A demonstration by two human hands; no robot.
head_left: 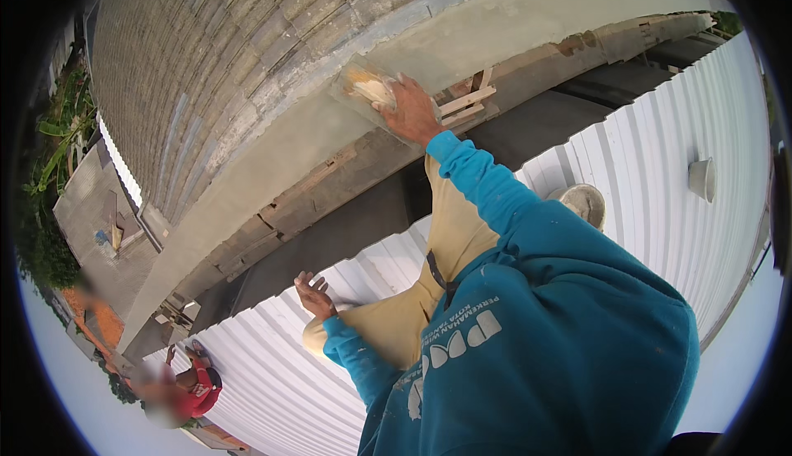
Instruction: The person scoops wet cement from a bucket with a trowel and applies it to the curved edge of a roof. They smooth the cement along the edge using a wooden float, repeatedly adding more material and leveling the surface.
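Observation:
My right hand (410, 110) is closed round the pale wooden handle of a plastering float (367, 91). The float's flat plate lies against a smooth grey band of cement (280, 138) along the edge of a tiled roof. My left hand (314, 294) is empty, fingers apart, beside my bent knee and over white corrugated sheeting (280, 373). Part of the float's plate is hidden behind my right fingers.
Wooden battens (468, 103) jut out near my right wrist. A dark gap (363, 213) runs between ledge and sheeting. Behind my right arm stands a bucket (583, 204) holding grey material; another bucket (702, 179) is farther right. A person in red (198, 386) sits at lower left.

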